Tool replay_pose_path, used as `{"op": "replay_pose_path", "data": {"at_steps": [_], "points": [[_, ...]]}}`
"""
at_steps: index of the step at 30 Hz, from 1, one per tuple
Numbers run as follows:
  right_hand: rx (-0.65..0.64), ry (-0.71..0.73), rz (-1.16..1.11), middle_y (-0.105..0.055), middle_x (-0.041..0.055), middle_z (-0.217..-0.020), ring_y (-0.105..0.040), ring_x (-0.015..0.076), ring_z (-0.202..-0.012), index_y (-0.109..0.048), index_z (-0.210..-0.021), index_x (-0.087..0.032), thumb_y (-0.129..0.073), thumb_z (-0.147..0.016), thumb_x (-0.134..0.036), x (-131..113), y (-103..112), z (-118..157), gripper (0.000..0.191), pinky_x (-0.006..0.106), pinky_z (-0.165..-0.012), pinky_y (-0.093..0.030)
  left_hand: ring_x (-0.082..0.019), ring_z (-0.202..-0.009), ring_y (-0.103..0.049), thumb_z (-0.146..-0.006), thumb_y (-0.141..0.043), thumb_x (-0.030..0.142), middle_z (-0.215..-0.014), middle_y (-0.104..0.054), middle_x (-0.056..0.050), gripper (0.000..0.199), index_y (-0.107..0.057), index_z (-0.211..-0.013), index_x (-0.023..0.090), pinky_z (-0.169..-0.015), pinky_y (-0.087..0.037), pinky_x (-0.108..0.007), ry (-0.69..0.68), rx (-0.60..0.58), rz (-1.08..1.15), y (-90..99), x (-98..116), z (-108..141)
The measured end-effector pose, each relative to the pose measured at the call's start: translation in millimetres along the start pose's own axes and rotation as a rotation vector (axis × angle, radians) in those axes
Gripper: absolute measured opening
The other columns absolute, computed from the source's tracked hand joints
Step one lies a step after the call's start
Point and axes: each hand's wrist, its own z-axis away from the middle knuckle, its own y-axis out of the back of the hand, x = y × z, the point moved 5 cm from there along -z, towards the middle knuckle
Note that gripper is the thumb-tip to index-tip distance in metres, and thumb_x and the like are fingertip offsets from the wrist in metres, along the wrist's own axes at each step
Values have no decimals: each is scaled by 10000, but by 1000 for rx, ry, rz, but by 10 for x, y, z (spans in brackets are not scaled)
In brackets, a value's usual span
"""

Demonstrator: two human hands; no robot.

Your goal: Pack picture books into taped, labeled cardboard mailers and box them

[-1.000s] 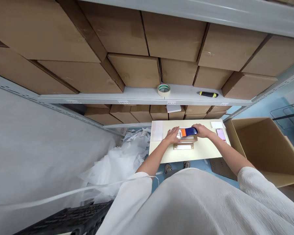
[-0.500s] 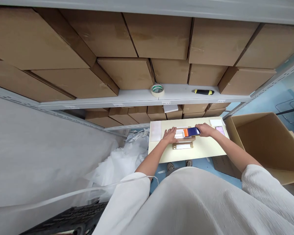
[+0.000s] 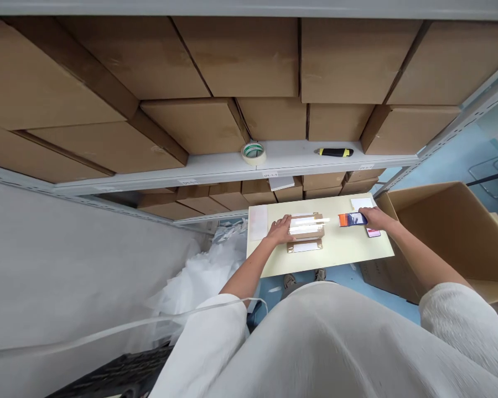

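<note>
"the dispenser (image 3: 352, 219) is farther right than before, gripped by the right hand (image 3: 374, 218)."

"the left hand (image 3: 279, 230) holds the box (image 3: 308, 234), right of frame centre; slack there and a pull could skid it."

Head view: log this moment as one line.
left hand: on small box | right hand: holding dispenser, right of box | tape: on box, end jutting right

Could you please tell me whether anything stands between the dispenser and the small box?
Nothing visible blocks the gap between the dispenser in the right hand and the small box; a pale strip juts partway in.
</note>
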Motion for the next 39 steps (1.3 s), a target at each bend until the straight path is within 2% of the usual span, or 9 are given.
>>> {"op": "replay_pose_path", "data": {"at_steps": [6, 11, 16, 21, 26, 33, 39], "points": [[-16, -34, 59, -748, 167, -1180, -692, 335, -1094, -634, -1227, -198, -667, -840, -95, -99, -137, -68, 402, 412, -948, -417, -483, -1670, -286, -649, -961, 441, -1833, -264, -187, 1250, -338, -1719, 268, -1345, -250, -541, 2, 28, 29, 19, 17, -5], [-51, -62, 49, -746, 206, -1223, -715, 352, -1095, -643, -1286, -190, -681, -872, -115, -260, -239, -248, 422, 445, -974, -435, -453, -1685, -264, -644, -957, 440, -1833, -265, -186, 1267, -320, -1724, 257, -1346, -261, -509, -19, 20, 27, 1, 22, -25], [-110, -66, 70, -764, 213, -1233, -734, 353, -1127, -654, -1304, -210, -778, -852, -160, -580, -295, -590, 472, 476, -1036, -435, -443, -1698, -235, -647, -955, 432, -1836, -245, -200, 1284, -303, -1734, 228, -1362, -246, -501, -15, 7, 26, -7, 29, -41], [-183, -48, 223, -773, 202, -1242, -746, 344, -1142, -653, -1345, -184, -775, -833, -138, -917, -278, -896, 529, 457, -1064, -428, -406, -1721, -168, -684, -925, 463, -1856, -185, -183, 1311, -223, -1762, 211, -1393, -193, -486, -9, -39, -14, -18, 57, -43], [-280, -64, 221, -780, 197, -1202, -764, 365, -1110, -737, -1211, -171, -810, -798, -155, -1048, -220, -1070, 419, 462, -1043, -462, -380, -1730, -142, -712, -910, 473, -1859, -168, -184, 1312, -192, -1773, 191, -1408, -159, -474, -19, -49, -43, -19, 67, -35], [-298, -107, 187, -780, 208, -1143, -754, 394, -1119, -793, -1079, -155, -862, -710, -124, -1065, -138, -1241, 378, 478, -1010, -490, -405, -1718, -182, -686, -932, 466, -1853, -208, -168, 1314, -219, -1767, 242, -1399, -196, -516, -39, -21, -22, -23, 28, -54], [-278, -131, 126, -789, 200, -1083, -745, 411, -1142, -789, -1029, -158, -890, -638, -152, -1290, -335, -1246, 404, 493, -1019, -504, -406, -1717, -187, -695, -942, 456, -1860, -181, -168, 1312, -215, -1768, 254, -1390, -204, -510, -32, -33, -32, -39, 45, -60]]}}
